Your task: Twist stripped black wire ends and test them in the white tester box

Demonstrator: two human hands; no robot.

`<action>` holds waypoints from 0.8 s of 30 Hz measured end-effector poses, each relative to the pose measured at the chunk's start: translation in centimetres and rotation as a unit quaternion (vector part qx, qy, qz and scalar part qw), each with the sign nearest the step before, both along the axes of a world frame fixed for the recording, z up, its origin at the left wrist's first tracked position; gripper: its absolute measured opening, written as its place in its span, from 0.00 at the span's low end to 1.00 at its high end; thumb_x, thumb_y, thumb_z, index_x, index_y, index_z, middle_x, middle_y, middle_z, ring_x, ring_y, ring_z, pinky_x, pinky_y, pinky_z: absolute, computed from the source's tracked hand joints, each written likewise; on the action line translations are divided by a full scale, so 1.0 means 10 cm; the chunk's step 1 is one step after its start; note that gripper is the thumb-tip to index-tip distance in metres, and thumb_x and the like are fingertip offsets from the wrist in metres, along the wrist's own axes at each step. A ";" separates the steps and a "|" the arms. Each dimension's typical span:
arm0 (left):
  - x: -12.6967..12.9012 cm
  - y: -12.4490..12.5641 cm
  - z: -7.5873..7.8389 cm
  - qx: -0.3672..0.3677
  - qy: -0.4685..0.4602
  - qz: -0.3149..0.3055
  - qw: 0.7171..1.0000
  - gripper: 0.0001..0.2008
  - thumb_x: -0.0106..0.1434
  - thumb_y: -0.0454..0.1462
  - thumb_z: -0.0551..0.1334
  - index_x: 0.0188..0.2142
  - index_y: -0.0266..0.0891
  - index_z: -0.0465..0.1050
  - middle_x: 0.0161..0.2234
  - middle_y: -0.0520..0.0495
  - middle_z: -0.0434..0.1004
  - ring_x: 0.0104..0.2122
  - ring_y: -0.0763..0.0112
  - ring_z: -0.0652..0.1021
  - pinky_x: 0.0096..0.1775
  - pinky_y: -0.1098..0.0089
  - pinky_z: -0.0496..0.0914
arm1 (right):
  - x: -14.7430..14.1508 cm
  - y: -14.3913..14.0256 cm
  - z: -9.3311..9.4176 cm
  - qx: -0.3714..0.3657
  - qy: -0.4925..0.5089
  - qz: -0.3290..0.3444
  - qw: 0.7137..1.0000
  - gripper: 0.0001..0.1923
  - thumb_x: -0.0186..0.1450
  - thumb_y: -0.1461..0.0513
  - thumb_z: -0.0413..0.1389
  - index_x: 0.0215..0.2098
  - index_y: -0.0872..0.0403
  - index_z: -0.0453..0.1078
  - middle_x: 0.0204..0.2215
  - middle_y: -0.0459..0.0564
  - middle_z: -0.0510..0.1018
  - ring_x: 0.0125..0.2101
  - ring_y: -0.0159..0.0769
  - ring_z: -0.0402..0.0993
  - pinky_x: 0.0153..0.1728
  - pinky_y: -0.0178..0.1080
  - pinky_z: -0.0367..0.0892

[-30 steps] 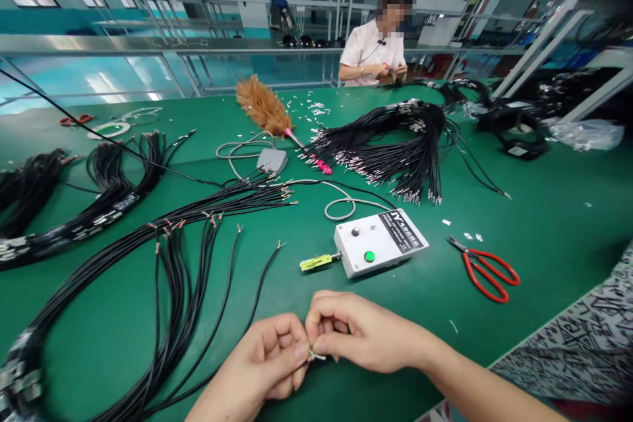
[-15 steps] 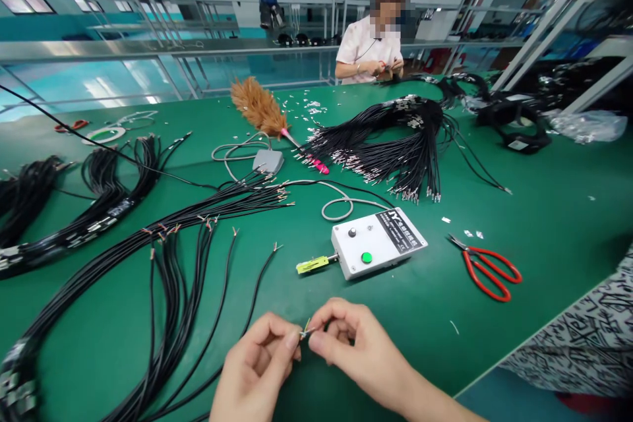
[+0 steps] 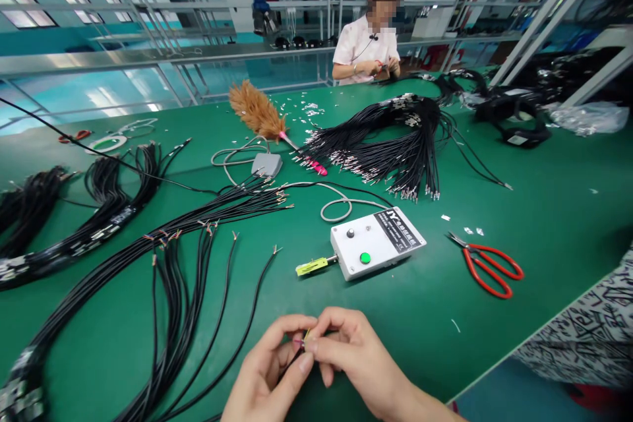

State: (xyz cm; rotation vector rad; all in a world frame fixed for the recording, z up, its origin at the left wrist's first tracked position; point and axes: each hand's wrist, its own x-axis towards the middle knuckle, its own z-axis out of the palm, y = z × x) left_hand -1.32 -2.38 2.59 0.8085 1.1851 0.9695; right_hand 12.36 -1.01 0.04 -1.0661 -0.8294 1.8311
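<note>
My left hand is closed on a black cable near its end. Thin coloured wires, one of them yellow, stick out of that end between the hands. The fingertips of my right hand pinch these wires, close against my left fingers, which partly hide them. Beyond my hands is a white box machine with a green button and a yellow-green clip on its shaft. Left of my hands lie black cables with stripped, coloured wire ends.
Red-handled cutters lie on the green table to the right. Farther back are a cable bundle, a brown duster and a grey pedal. A person in a light shirt works across the table. Patterned cloth shows at right.
My hands have come closer together, and my right fingers now overlap the left fingertips at the wire ends. The view has shifted slightly; the things on the table lie as before.
</note>
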 end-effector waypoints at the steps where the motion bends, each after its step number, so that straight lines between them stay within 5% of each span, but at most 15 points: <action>1: -0.01 0.01 0.00 -0.002 0.004 0.003 1.000 0.17 0.47 0.47 0.75 0.34 0.44 0.80 0.27 0.51 0.78 0.29 0.67 0.77 0.35 0.73 0.71 | 0.00 0.00 0.00 -0.002 0.003 -0.001 1.000 0.18 0.51 0.52 0.66 0.22 0.56 0.68 0.15 0.40 0.69 0.14 0.24 0.61 0.20 0.30 0.55; 6: -0.02 0.02 -0.12 0.011 0.048 0.044 0.998 0.19 0.50 0.52 0.72 0.29 0.40 0.76 0.27 0.54 0.72 0.16 0.83 0.61 0.20 0.77 0.56 | 0.02 0.00 -0.01 0.003 -0.022 0.000 1.000 0.16 0.52 0.53 0.66 0.22 0.56 0.68 0.13 0.39 0.67 0.15 0.26 0.61 0.21 0.31 0.56; 11: -0.02 0.01 -0.14 0.000 0.040 0.066 0.997 0.19 0.51 0.52 0.72 0.32 0.40 0.76 0.21 0.56 0.68 0.18 0.81 0.61 0.22 0.77 0.57 | 0.04 0.01 -0.01 0.014 -0.041 0.004 0.999 0.15 0.53 0.53 0.64 0.23 0.56 0.68 0.13 0.40 0.67 0.15 0.26 0.62 0.21 0.31 0.58; 17: 0.03 0.03 -0.06 -0.037 0.022 0.049 0.998 0.22 0.43 0.51 0.76 0.34 0.41 0.79 0.25 0.53 0.75 0.22 0.78 0.67 0.25 0.78 0.61 | 0.03 0.02 -0.03 0.005 -0.024 0.004 1.000 0.14 0.52 0.55 0.64 0.23 0.56 0.67 0.14 0.39 0.67 0.15 0.26 0.62 0.20 0.30 0.57; 24: 0.02 0.03 -0.18 -0.001 0.040 0.067 0.997 0.20 0.48 0.51 0.74 0.30 0.39 0.75 0.21 0.57 0.68 0.16 0.84 0.61 0.22 0.78 0.54 | 0.01 0.00 -0.06 0.024 -0.045 -0.001 0.999 0.13 0.55 0.55 0.63 0.23 0.55 0.67 0.14 0.40 0.67 0.16 0.27 0.63 0.21 0.31 0.59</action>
